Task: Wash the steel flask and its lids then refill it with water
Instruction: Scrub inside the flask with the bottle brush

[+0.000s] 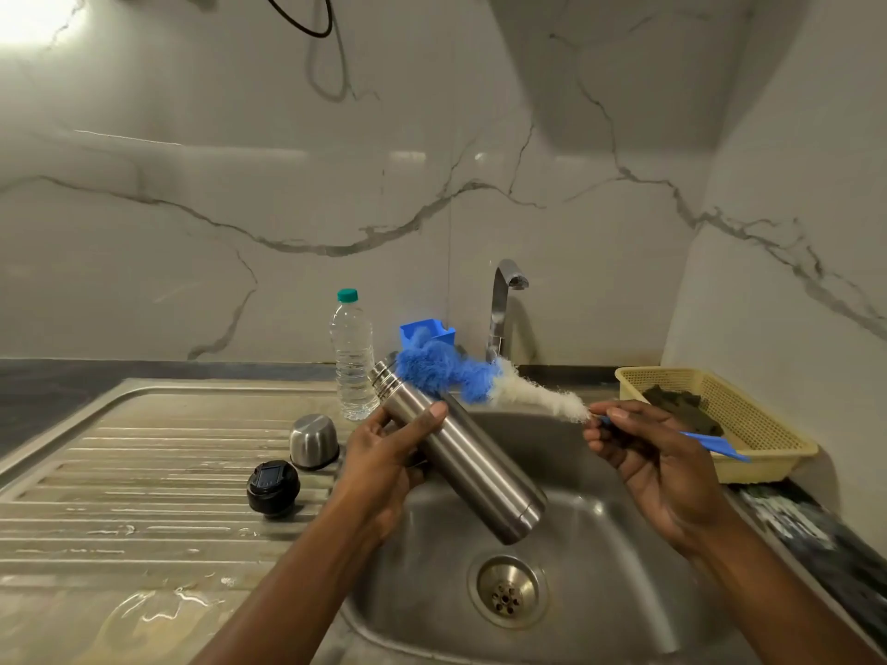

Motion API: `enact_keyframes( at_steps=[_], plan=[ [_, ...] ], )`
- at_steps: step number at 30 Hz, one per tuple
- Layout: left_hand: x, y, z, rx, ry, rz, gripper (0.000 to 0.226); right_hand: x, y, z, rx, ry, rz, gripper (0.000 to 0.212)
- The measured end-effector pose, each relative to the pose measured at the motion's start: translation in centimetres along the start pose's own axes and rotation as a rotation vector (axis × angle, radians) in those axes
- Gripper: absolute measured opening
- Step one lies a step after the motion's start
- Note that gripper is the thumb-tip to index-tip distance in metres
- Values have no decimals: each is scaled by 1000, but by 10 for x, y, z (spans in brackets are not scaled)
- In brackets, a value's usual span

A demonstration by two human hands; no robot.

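The left hand (pixel 384 465) grips the steel flask (pixel 475 467) round its upper body, thumb laid across the front and fingers curled behind. It holds the flask just right of centre frame, slanted, with the open threaded mouth up and to the left and the base hanging low over the sink basin (pixel 600 568), probably so that drips and suds fall toward the drain (pixel 508 590).

The right hand (pixel 657 463) pinches the bottle brush (pixel 461 376) where its white bristles end, and the blue handle juts out to the right. The blue bristle head lies at the flask's mouth; whether its tip is inside cannot be told. The brush is angled to feed into the neck, which suggests that scrubbing the inside is the step in hand.

The steel cup lid (pixel 313 441) and the black stopper (pixel 273 487) stand apart on the ribbed drainboard (pixel 144 472), left of the flask, out of the way and within reach for their own wash. Behind them a capped plastic water bottle (pixel 353 362) stands near the tap (pixel 501 304), which shows no running water. A yellow basket (pixel 749 467) holding a dark cloth (pixel 681 407) sits at the right edge.
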State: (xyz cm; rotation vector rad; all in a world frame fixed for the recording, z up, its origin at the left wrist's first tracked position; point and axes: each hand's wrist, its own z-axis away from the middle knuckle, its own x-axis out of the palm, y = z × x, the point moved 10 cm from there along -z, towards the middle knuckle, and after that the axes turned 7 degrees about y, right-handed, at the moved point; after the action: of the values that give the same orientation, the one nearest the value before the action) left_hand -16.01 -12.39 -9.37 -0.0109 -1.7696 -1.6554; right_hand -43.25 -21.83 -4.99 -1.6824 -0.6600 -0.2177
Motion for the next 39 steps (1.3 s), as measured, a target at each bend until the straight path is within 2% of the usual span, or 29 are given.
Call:
enact_keyframes(
  at_steps=[5, 10, 16, 21, 26, 31, 39],
  plan=[
    [4, -5, 2, 6, -12, -30, 67, 4, 12, 2, 46, -19, 5, 23],
    [-1, 6, 1, 19, 13, 35, 57, -7, 2, -1, 29, 21, 2, 23],
    [5, -3, 6, 3, -2, -7, 62, 8, 15, 4, 77, -30, -6, 24],
    [-2, 10, 2, 23, 27, 88, 53, -11, 6, 0, 54, 41, -26, 27],
    [-1, -1, 2, -14, 47, 104, 59, 0, 17, 3, 96, 4, -18, 25],
    [-13, 16, -2, 33, 94, 204, 61, -15, 6, 1, 68, 61, -13, 37],
    [-16, 21, -2, 64, 119, 229, 65, -11, 12, 0, 115, 55, -5, 36]
  ],
)
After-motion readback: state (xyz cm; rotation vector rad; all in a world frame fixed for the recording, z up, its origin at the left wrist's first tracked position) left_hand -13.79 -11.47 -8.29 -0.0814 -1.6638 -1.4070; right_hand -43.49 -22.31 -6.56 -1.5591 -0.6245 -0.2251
